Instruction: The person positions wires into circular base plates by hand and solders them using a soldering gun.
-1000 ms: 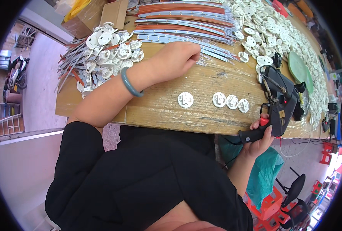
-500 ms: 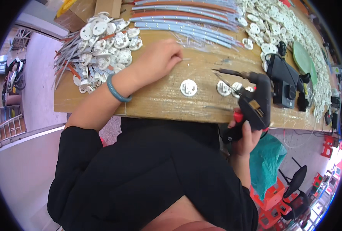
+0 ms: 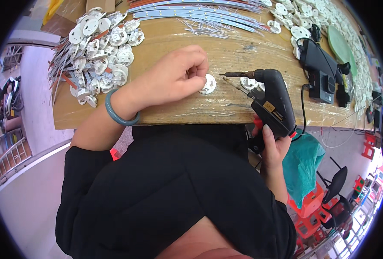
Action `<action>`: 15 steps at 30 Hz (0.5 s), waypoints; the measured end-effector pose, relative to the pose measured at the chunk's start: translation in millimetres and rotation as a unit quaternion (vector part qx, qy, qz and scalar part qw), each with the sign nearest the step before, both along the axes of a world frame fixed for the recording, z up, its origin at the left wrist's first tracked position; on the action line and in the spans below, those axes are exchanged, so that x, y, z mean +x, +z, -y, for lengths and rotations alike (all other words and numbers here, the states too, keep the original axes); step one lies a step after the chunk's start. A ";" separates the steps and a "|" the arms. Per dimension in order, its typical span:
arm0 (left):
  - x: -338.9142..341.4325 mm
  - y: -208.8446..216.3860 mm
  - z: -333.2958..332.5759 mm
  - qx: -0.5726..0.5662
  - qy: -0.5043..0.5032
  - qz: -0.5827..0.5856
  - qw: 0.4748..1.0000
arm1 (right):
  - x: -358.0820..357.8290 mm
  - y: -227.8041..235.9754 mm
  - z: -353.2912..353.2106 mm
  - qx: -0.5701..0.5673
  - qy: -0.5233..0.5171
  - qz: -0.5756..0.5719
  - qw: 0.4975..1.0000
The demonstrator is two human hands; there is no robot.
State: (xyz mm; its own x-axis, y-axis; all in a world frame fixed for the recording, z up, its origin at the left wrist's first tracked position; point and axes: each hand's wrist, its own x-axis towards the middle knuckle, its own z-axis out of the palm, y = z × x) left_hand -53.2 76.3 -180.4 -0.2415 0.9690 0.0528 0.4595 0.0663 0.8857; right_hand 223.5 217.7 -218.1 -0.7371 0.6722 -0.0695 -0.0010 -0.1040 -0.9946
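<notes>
My right hand (image 3: pixel 274 149) grips a black soldering gun (image 3: pixel 277 97) with a red trigger. Its thin tip points left, and a slim feed tube runs beneath it. Just left of that tip lies a round white disc-shaped part (image 3: pixel 208 85) on the table. My left hand (image 3: pixel 178 77) is curled above the table, with its thumb at the disc's left edge. Whatever its fingers pinch, if anything, is hidden. More white discs (image 3: pixel 248 82) lie behind the gun's tip, partly covered by it.
At the left sits a heap of white discs with wires (image 3: pixel 101 56). LED strips (image 3: pixel 191 15) and loose thin wires (image 3: pixel 204 28) lie at the back. A black power box (image 3: pixel 318 64), green plate (image 3: pixel 339 45) and larger disc pile (image 3: pixel 306 15) occupy the right.
My left hand has come nearer and right to the disc, its fingers more curled. The soldering gun's tip has moved left toward the same disc. The whole view has shifted slightly.
</notes>
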 end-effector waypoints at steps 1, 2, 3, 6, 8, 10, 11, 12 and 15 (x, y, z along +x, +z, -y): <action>-1.5 -1.5 -0.1 0.009 -0.013 -0.010 1.000 | 0.0 0.0 0.3 -0.001 -0.001 0.000 1.000; -2.3 -0.3 0.3 0.008 -0.014 -0.010 1.000 | -0.9 0.4 0.5 -0.006 -0.001 -0.006 1.000; -3.4 2.2 0.7 0.000 -0.010 -0.002 1.000 | -1.5 0.3 0.4 -0.011 0.000 -0.012 1.000; -6.6 1.4 -1.0 -0.004 -0.014 0.000 1.000 | -0.4 -3.0 -2.1 -0.003 0.010 -0.011 1.000; -5.4 0.0 -0.4 -0.001 -0.016 -0.007 1.000 | -3.3 0.2 -1.6 -0.015 0.009 -0.012 1.000; -0.8 -1.8 -1.4 -0.008 -0.014 -0.013 1.000 | -4.3 2.3 0.2 -0.028 0.007 -0.012 1.000; 1.5 -1.8 -2.5 -0.009 -0.015 -0.013 1.000 | -4.1 2.6 1.2 -0.019 0.009 -0.012 1.000; 4.0 -1.8 -3.8 -0.025 -0.008 -0.003 1.000 | -3.7 2.8 1.7 -0.011 0.011 -0.012 1.000; 5.7 -5.6 -4.8 -0.030 0.011 0.010 0.999 | -3.1 2.3 0.1 0.012 0.027 0.009 1.000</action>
